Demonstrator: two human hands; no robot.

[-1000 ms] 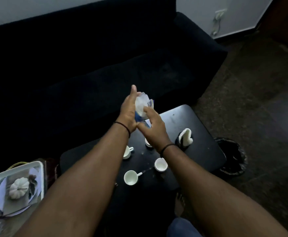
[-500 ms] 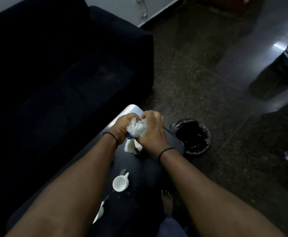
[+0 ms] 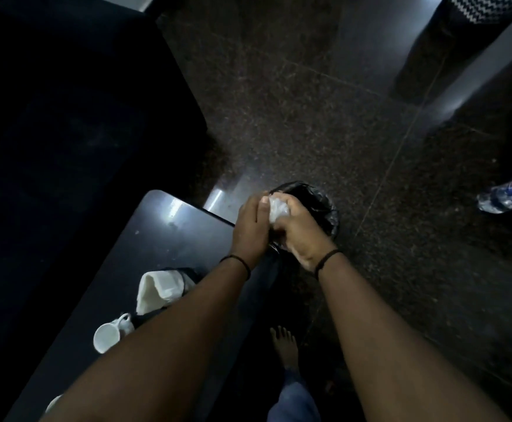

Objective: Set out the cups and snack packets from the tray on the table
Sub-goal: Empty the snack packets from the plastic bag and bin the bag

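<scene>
I am crushing an emptied packet [image 3: 279, 209] between left hand [image 3: 250, 231] and right hand [image 3: 300, 231] above the bin [image 3: 324, 205]; cups [image 3: 108, 335] are sitting on the desk [image 3: 163, 239] beside it, mostly done.

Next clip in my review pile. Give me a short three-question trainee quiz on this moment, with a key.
1. True or false: both hands grip the crumpled clear wrapper.
2. What lies directly below the hands? A) the black table B) the lined bin C) the plastic bottle
3. Fill in: the white cup on the table lies on its ____.

Key:
1. True: left hand and right hand close around it.
2. B
3. side
</scene>
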